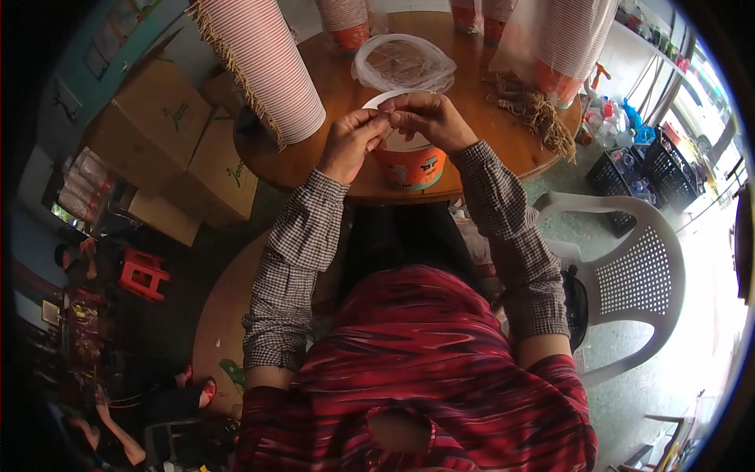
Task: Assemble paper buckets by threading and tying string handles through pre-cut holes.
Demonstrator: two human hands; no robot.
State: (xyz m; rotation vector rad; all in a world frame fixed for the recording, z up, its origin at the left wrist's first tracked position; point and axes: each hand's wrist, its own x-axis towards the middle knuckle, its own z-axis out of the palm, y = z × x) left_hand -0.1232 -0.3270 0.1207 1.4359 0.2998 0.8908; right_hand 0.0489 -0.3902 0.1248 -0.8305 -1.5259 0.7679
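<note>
My left hand (352, 143) and my right hand (436, 120) meet over the mouth of an orange paper bucket (410, 167) with a white rim. Thumbs and fingers of both are pinched together, fingertips nearly touching. Whatever lies between them is too small to make out. The bucket stands upright near the round wooden table's (354, 177) front edge, its inside partly covered by my hands. To the left leans a tall nested stack of paper buckets (267, 75), with tan twine (244, 82) running down its side. Behind the bucket lies a clear plastic bag (405, 64).
Wrapped bucket stacks (566, 47) and a heap of twine (546, 126) sit at the table's right. Cardboard boxes (161, 118) are piled left, near a red stool (143, 274). A grey plastic chair (668, 275) and black crates (668, 169) stand right. Other people sit lower left.
</note>
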